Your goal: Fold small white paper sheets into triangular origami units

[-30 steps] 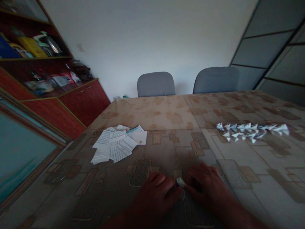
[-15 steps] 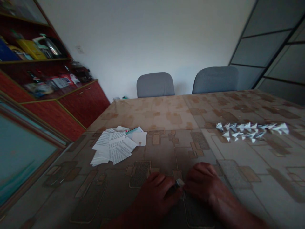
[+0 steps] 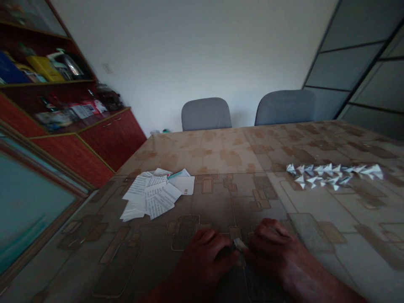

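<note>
A small folded piece of paper is pinched between my two hands, low in the head view. My left hand has its fingers curled and closes on the paper's left end. On the right end, my right hand grips with bent fingers. Further forward and to the left lies a spread pile of printed paper sheets, with a thin teal item on top. Rows of folded paper pieces stand to the right on the patterned table.
Two grey chairs stand behind the table's far edge against the wall. At the left is a red cabinet with a kettle and other items on its shelves.
My right hand has shifted slightly down and right, and a little more of the folded paper shows between the hands. The whole view has tilted very slightly.
</note>
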Tool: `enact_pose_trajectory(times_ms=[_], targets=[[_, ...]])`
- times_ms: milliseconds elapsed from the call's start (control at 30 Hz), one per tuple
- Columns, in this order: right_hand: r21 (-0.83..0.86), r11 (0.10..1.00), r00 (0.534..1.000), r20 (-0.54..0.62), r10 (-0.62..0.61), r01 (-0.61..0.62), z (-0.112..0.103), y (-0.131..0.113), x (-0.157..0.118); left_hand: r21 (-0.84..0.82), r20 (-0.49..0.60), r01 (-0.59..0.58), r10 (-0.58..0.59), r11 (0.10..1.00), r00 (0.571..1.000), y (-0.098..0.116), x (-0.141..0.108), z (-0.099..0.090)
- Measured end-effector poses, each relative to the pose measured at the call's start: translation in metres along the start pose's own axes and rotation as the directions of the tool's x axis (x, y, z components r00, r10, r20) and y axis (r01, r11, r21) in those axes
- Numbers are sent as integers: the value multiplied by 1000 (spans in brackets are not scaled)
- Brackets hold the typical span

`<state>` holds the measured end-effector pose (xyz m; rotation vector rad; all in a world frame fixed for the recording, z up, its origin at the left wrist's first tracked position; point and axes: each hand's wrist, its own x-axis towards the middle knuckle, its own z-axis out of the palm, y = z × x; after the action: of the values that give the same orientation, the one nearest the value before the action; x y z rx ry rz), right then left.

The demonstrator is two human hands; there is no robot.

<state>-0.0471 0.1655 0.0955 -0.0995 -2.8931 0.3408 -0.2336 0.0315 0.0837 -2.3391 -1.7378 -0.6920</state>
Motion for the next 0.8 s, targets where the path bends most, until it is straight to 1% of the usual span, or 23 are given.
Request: enact_pose_trajectory(times_ms=[100,167,267,367,433,533,667,733,800], targets=[[34,999,999,44,6,-7,-6,2,2,23,14,-5,5,1000,1000,0,0,-1],[71,997,998,64,16,-20,-12,4,6,26,3,-3,3,1000,1000,1,0,-1],[161,984,997,42,70,-76,-18,7,13,-8,-6,0,-1,1000,1000,0,1,-2],[211,973,996,17,92,-94,-15,9,21,-39,-1,28,-28,999,1000,-2,1,-1],[213,973,996,35,85,-91,-11,8,24,-33,2,31,-31,999,1000,-4,1,0],[193,976,994,61,94,-104,-6,6,27,-24,16,2,-2,1000,1000,-5,0,1],[172,979,993,57,100,-109,-4,8,25,-6,28,-13,13,1000,1000,-3,0,1],[196,974,993,51,102,-110,-5,9,23,11,42,-15,15,1000,999,-2,1,-1],[243,963,993,53,109,-118,-5,10,20,28,61,-48,46,998,997,0,2,-3]])
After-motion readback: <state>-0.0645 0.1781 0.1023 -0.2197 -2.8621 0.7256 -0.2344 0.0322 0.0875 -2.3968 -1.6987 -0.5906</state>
